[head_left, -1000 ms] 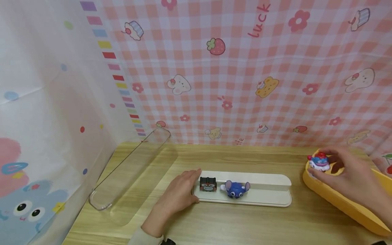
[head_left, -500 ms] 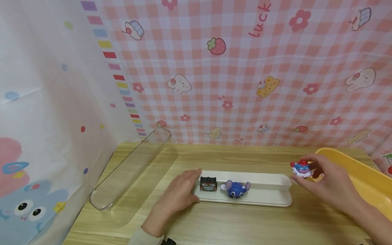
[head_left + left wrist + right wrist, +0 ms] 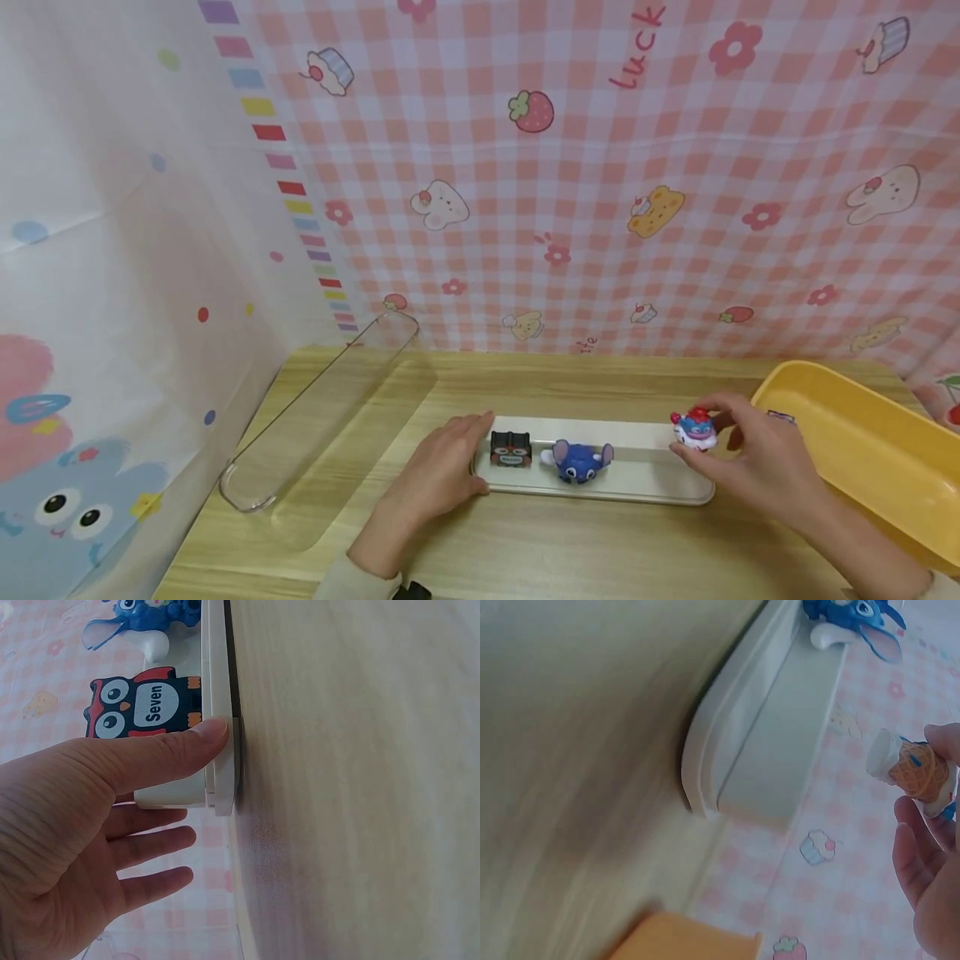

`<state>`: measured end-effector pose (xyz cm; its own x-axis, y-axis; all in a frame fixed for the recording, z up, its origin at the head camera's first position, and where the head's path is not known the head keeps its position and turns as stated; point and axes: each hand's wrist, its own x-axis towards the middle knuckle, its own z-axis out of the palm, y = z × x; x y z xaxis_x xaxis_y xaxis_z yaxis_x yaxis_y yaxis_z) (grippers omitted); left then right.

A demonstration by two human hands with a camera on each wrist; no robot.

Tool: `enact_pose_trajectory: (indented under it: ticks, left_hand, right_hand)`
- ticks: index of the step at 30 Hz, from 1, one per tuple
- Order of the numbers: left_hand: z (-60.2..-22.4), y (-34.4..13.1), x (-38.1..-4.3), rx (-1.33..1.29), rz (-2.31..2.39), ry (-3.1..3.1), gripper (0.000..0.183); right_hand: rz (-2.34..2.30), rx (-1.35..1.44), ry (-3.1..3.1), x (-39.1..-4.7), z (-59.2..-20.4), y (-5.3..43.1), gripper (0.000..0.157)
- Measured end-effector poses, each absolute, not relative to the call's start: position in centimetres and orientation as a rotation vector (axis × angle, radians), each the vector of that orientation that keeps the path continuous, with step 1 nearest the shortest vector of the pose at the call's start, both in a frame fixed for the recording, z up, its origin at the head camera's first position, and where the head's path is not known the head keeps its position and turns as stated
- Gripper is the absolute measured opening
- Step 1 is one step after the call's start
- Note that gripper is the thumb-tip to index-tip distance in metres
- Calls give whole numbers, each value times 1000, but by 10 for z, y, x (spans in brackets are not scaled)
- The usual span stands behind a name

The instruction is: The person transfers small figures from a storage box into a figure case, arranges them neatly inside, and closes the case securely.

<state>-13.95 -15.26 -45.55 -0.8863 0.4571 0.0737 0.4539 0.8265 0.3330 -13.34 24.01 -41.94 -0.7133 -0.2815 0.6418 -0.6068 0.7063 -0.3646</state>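
Note:
A long white stepped display base (image 3: 645, 482) lies on the wooden table. At its left end my left hand (image 3: 442, 467) grips it, thumb on the front edge and index finger going behind, as the left wrist view shows. Beside that hand stands a black and red owl figure (image 3: 511, 450) marked "Seven". To its right sits a blue big-eared figurine (image 3: 579, 463). My right hand (image 3: 768, 467) pinches a small red, blue and white figurine (image 3: 693, 429) over the base's right end. In the right wrist view, this figurine (image 3: 921, 771) shows a tan waffle-patterned part and a white end.
A yellow bin (image 3: 892, 467) stands at the right, a small dark item (image 3: 782, 417) at its left side. On the left, a clear plastic cover (image 3: 322, 417) lies slantwise. A pink checked cloth (image 3: 585, 167) hangs behind the table.
My right hand has carried the red, blue and white figurine leftward from the yellow bin to above the base's right end. The left hand stays put.

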Motion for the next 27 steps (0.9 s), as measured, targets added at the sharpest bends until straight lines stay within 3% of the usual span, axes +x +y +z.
enact_pose_trajectory:
  ticks: [3,7,12,27]
  left_hand:
    - [-455,-152,-140,750,544,2993,96]
    - [-455,-152,-140,750,543,2990,96]
    - [-454,-152,-140,752,543,2988,96]
    - [-456,-153,-140,748,537,2990,96]
  right_hand:
    - [777,697,-2354,-133,-423,234,68]
    - [793,685,-2410,-129,-429,224,57]
    - [776,685,-2450,-126,-437,214,62]
    - [819,695,-2521,-123,-452,201,55]
